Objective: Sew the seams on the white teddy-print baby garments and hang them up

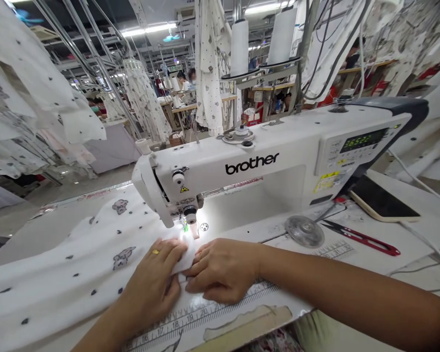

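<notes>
White printed fabric [95, 264] with small dark spots and grey bear figures spreads over the left of the machine bed. Its edge runs up to the lit needle area [185, 225] of a white sewing machine [212, 166]. My left hand [157, 274], a ring on one finger, is closed on the fabric edge just in front of the presser foot. Beside it, my right hand [223, 271] has its fingers bent and pinched on the same edge. The right fingertips are partly hidden, and the two hands almost touch.
Right of the hands lie a clear round disc [305, 231], red-handled thread snips [363, 238] and a phone [385, 198]. A printed ruler [201, 315] follows the table's front edge. Thread cones [239, 49] stand behind the machine; garments [33, 88] hang at left.
</notes>
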`<state>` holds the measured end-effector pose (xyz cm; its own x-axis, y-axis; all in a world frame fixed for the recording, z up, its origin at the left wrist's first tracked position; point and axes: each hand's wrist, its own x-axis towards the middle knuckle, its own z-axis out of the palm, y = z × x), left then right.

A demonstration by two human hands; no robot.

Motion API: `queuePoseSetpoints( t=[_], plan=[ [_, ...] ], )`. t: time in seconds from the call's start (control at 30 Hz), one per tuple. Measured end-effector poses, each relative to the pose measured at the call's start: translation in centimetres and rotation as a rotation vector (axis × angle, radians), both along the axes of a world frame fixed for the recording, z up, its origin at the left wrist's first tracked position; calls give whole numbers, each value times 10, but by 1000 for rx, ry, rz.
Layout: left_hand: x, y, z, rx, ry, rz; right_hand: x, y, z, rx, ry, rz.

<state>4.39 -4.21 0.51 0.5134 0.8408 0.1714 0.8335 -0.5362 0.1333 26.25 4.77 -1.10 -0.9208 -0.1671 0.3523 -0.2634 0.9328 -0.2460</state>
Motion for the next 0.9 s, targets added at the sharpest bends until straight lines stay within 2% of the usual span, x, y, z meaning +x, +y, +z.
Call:
queuePoseSetpoints(
  t=[0.2,0.37,0.5,0.73,0.9],
  plan=[
    [-17,16,-3,100,48,-78,-1,-3,-2,30,12,-6],
    [-12,33,9,88,72,-81,-1,-2,-2,53,10,-62],
    [-6,34,13,90,55,-88,-1,0,0,48,-24,-59],
    [-4,27,0,106,-21,-111,-2,1,3,1,-51,-48],
    [-4,32,-8,140,25,-15,-3,2,3,-44,-40,-110]
  ],
)
